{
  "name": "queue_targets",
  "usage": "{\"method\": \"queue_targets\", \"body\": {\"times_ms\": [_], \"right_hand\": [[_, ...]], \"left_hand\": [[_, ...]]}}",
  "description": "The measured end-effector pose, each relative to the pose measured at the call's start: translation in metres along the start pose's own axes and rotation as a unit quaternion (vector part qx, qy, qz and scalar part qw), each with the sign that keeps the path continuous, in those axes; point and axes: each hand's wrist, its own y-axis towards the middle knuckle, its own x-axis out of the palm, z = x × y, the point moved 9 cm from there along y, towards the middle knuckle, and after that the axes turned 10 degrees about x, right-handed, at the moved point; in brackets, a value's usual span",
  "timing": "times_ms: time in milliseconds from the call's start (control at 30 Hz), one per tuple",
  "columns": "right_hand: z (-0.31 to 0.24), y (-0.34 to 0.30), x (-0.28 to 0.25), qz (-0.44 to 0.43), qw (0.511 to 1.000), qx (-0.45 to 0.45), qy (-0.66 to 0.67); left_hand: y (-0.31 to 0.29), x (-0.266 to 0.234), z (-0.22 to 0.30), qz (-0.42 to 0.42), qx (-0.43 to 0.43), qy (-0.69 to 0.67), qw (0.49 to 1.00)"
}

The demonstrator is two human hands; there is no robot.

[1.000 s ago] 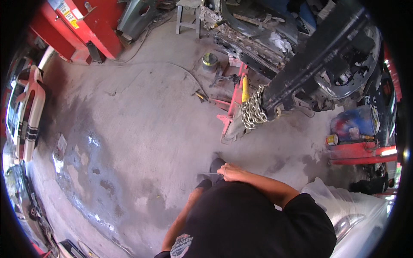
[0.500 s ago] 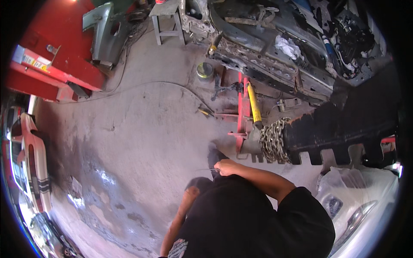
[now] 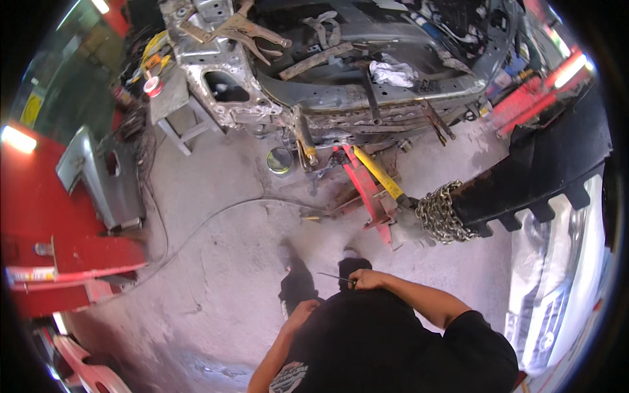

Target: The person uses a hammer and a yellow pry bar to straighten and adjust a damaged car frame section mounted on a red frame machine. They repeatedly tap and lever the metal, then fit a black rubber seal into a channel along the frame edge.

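My right hand (image 3: pixel 368 280) is closed around the dark handle of a screwdriver (image 3: pixel 334 277), a thin tool whose narrow shaft sticks out to the left over the floor. Low beside my left thigh hangs my left hand (image 3: pixel 303 313), close to the hem of my black shirt; its fingers are partly hidden, and nothing shows in it. Ahead of me stands a stripped car body (image 3: pixel 314 114). Locking pliers (image 3: pixel 246 29) lie on its far left corner, and another clamping tool (image 3: pixel 304 141) hangs from its sill.
A red stand (image 3: pixel 367 190) with a yellow cylinder (image 3: pixel 380 173) stands ahead. To its right, a chain (image 3: pixel 445 213) wraps a black toothed beam (image 3: pixel 537 177). A paint can (image 3: pixel 280 161), a hose (image 3: pixel 223 208) and a grey stool (image 3: pixel 171 98) are farther left. A wrapped white vehicle part (image 3: pixel 544 288) stands right.
The view has swung toward the car body, showing more of its far left and the stool. My left hand has come in closer to my body; my right still holds the screwdriver.
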Motion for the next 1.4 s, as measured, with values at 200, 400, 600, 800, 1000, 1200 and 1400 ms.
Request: {"method": "queue_targets", "body": {"times_ms": [200,400,600,800,1000,1200,1400], "right_hand": [[-0.033,0.018,0.041,0.038,0.995,0.004,0.096],[-0.022,0.041,0.059,0.073,0.973,0.002,0.220],[0.016,0.174,0.045,0.221,0.923,-0.088,0.302],[0.025,0.235,-0.054,0.233,0.907,0.047,0.347],[0.144,0.363,-0.142,0.456,0.854,0.127,0.216],[0.172,0.468,-0.209,0.436,0.892,0.107,0.053],[0.172,0.591,-0.189,0.513,0.856,0.060,0.004]], "left_hand": [[0.017,-0.075,0.038,-0.071,0.041,0.154,0.985],[0.076,-0.053,0.267,-0.077,0.235,0.243,0.938],[0.083,0.041,0.490,-0.167,0.461,0.127,0.862],[0.095,-0.042,0.505,-0.076,0.648,0.149,0.743],[0.177,-0.183,0.490,0.429,0.555,0.493,0.515],[0.325,-0.210,0.418,0.138,0.525,0.690,0.479],[0.349,-0.237,0.405,0.243,0.617,0.632,0.400]]}}
